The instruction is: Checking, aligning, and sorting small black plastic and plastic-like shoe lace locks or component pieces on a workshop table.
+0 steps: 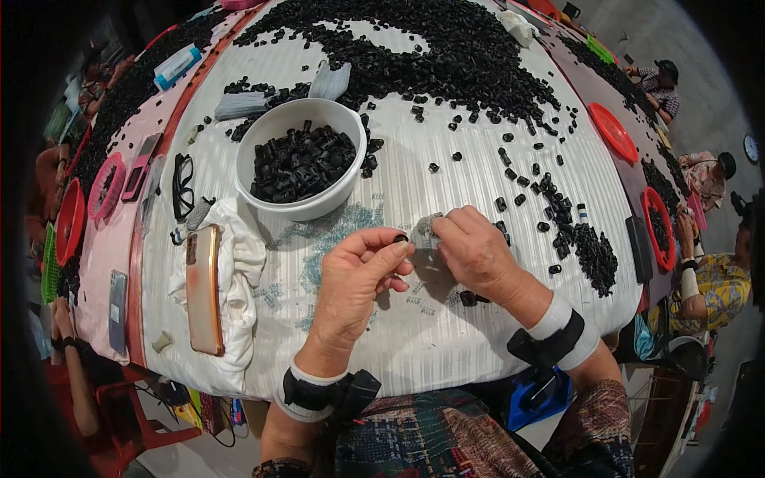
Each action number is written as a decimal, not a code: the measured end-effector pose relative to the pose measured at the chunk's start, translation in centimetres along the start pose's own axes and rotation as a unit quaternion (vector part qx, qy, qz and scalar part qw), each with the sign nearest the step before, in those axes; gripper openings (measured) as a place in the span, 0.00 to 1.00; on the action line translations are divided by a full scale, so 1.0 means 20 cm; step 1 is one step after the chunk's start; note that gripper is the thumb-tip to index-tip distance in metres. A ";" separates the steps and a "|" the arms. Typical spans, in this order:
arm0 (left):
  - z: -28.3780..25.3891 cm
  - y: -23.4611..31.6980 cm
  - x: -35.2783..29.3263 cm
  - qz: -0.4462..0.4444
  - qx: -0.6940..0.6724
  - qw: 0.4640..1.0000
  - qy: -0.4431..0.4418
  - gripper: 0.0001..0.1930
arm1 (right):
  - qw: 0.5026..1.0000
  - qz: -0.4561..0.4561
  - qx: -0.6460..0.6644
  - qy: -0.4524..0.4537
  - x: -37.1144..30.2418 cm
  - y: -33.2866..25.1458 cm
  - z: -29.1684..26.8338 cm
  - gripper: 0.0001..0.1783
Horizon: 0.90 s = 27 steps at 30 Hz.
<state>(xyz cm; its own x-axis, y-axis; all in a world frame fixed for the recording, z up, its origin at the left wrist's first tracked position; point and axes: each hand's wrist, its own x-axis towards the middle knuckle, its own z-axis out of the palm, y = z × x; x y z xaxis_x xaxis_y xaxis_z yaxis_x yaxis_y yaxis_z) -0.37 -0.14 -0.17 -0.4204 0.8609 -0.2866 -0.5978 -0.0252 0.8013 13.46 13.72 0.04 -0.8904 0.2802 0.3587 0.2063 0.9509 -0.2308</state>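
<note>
Pinching a small black piece above the table

Holding the piece between thumb and index finger of the left hand, close to the right hand but apart from it, over the near half of the table. Turning the left palm inward and curling its other fingers loosely beneath the pinch. Bending the right fingers downward, with knuckles up and a gray textured scrap or covering at the tips; cannot tell whether clenched empty or gripping something. Reaching both forearms in from the lower edge, slanting toward each other, with a black-strapped white cuff around each wrist.

Facing a scatter of teal coil-like bits just beyond the left hand, then a white bowl filled with black parts. Flanked on the left by a gold-edged phone on a crumpled white cloth. Flanked on the right by a pile of thin black parts. Backed at the far side by a broad heap of more black parts.
</note>
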 end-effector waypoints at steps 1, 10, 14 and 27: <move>0.00 0.00 0.00 -0.001 0.000 1.000 0.000 0.08 | 1.000 -0.004 0.008 0.004 -0.01 0.00 0.00 0.14; 0.02 0.01 0.01 0.005 0.052 0.998 -0.046 0.11 | 0.989 0.046 0.128 0.055 0.01 -0.05 -0.15 0.12; 0.02 0.01 0.00 0.010 0.067 0.996 -0.065 0.11 | 0.977 0.038 0.196 0.070 0.01 -0.12 -0.20 0.13; 0.02 0.00 -0.01 0.049 0.122 0.989 -0.069 0.08 | 0.986 -0.047 0.133 0.093 0.02 -0.18 -0.17 0.14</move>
<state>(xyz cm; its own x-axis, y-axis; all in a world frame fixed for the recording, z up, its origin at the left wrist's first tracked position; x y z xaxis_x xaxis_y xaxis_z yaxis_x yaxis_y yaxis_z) 0.03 -0.07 0.07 -0.3610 0.9218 -0.1411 -0.3693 -0.0024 0.9293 13.71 10.81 4.17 -0.8053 0.2358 0.5440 -0.0094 0.9123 -0.4094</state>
